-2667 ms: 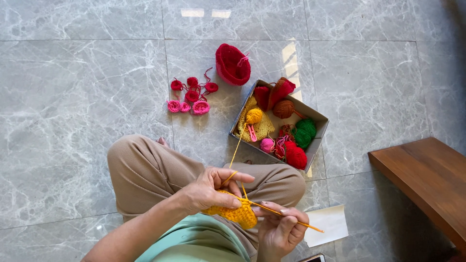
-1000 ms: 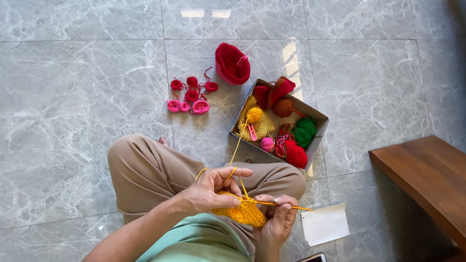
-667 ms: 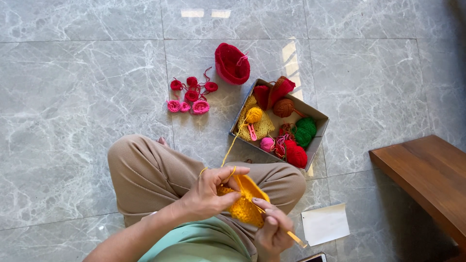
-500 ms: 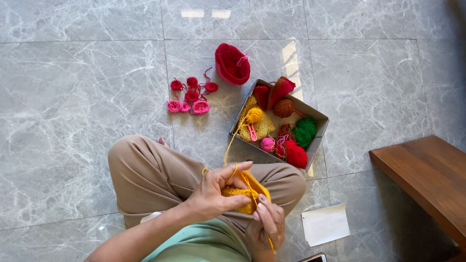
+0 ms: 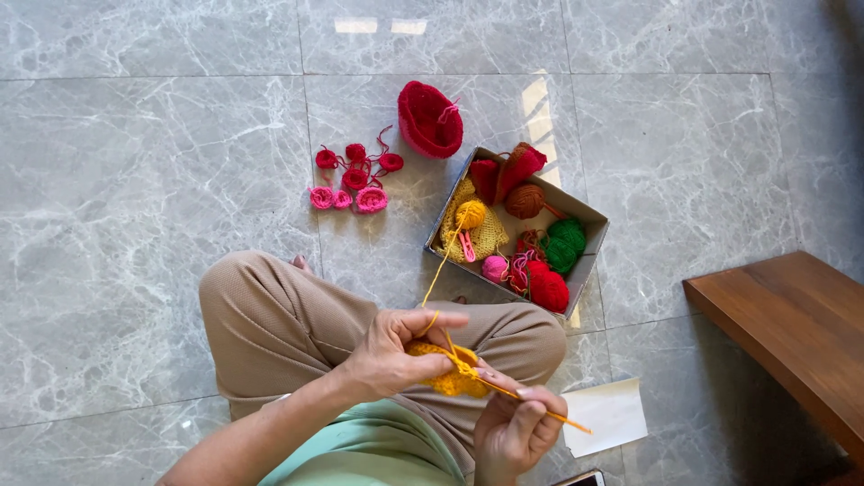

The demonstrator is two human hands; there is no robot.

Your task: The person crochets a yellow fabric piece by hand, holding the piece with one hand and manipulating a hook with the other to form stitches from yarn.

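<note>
Grey marble floor beneath you — your left hand (image 5: 396, 355) pinches the yellow crochet piece (image 5: 447, 372), your right hand (image 5: 515, 430) grips the crochet hook (image 5: 526, 405); a yarn box (image 5: 589, 270) sits nearby.

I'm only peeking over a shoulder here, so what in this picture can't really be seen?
Head view only:
- Yellow crochet piece: mostly covered by the left hand; its shape is unclear.
- Hook: its tip is hidden in the yarn.
- Right hand: wrist cut off by the bottom edge.
- Dark thing at the bottom edge: cut off.
- Box: its small items are tangled.
</note>
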